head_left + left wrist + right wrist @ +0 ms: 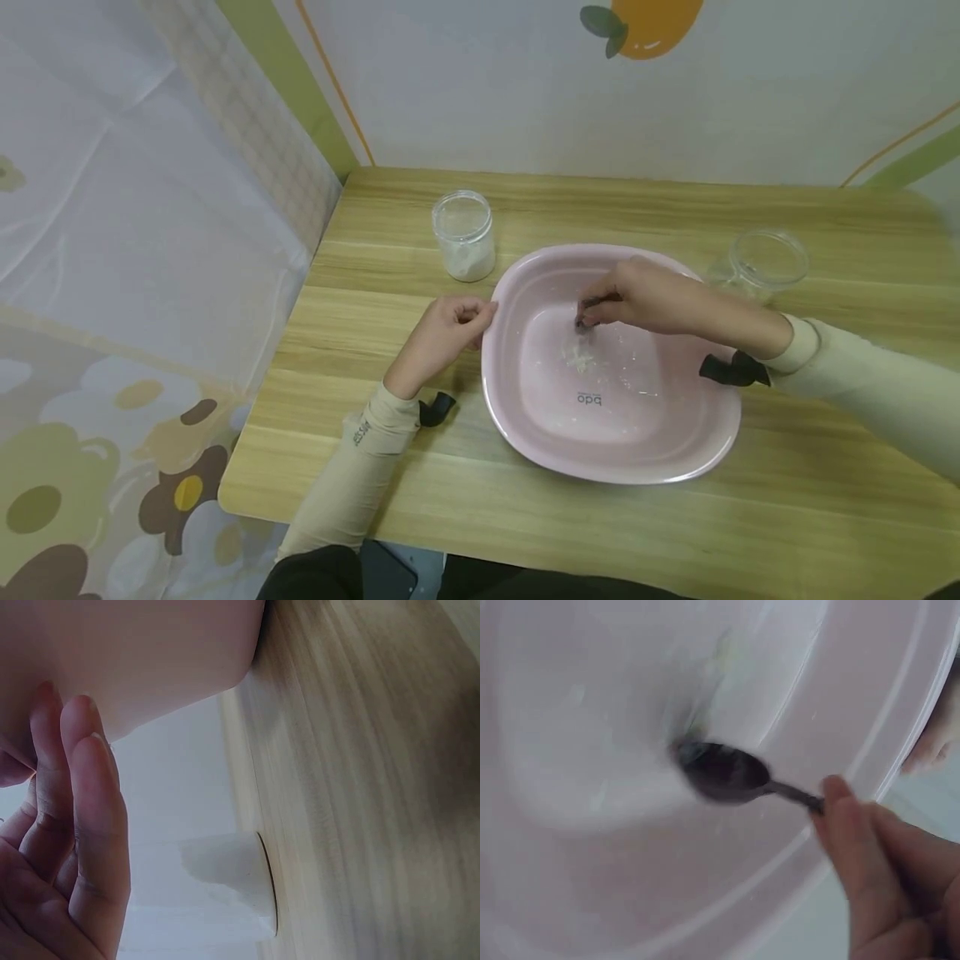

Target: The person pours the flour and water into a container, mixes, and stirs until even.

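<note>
A pink basin [502,392] stands on the wooden table. My left hand [450,329] pinches its left rim between thumb and fingers; in the left wrist view the fingers [101,817] lie against the basin's outer wall. Inside the basin, my right hand [637,296] grips a small dark spoon [727,774] by its handle. The spoon's bowl is low over the basin floor, blurred in the right wrist view. Beneath it, a small patch of whitish shreds [581,358] lies on the wet floor near some clear liquid.
An uncovered clear jar [467,250] with white powder stands left behind the basin. Another clear jar [768,258], partly hidden by the right forearm, stands at the right. A phone [386,571] lies below the table's front edge [420,546].
</note>
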The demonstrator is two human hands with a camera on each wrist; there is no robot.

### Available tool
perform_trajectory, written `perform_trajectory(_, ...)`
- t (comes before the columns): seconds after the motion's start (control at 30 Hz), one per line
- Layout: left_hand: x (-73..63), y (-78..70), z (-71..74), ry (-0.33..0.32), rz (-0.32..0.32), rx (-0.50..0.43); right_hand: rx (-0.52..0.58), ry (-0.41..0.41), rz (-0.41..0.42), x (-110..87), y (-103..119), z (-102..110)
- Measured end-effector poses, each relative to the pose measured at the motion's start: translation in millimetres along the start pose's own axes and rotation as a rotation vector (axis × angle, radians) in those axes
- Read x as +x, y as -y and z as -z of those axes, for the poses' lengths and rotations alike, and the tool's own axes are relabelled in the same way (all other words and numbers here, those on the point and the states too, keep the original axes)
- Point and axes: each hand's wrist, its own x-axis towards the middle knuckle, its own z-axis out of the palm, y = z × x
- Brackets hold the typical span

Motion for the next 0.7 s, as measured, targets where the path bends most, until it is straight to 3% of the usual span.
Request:
perform_trajectory(0.13,0.5,1.4,-0.9,0.011,0.004,-0.002,-0.117,-0.044,-0.094,0.0,-3.3,4.7)
perform_trajectory(0.27,0.7,0.7,-1.2,0.015,0.003,-0.005,-0.158,0.022,-0.169,-2.0,-4.6,6.7)
perform_trajectory(0.4,0.7,-0.9,-0.7,0.012,0.005,-0.015,-0.044,0.148,-0.168,-3.2,-6.4,5.9)
perform_trajectory(0.47,0.8,-1.1,-0.5,0.011,0.006,-0.016,0.024,0.168,-0.161,-2.7,-8.0,5.7)
perform_trajectory(0.57,0.7,-0.6,-0.1,0.008,0.007,-0.016,0.027,0.099,-0.129,-0.9,-10.6,8.1)
perform_trajectory(0.7,0.1,0.1,-0.3,0.006,0.008,-0.017,-0.11,-0.043,-0.114,1.5,-14.5,14.1)
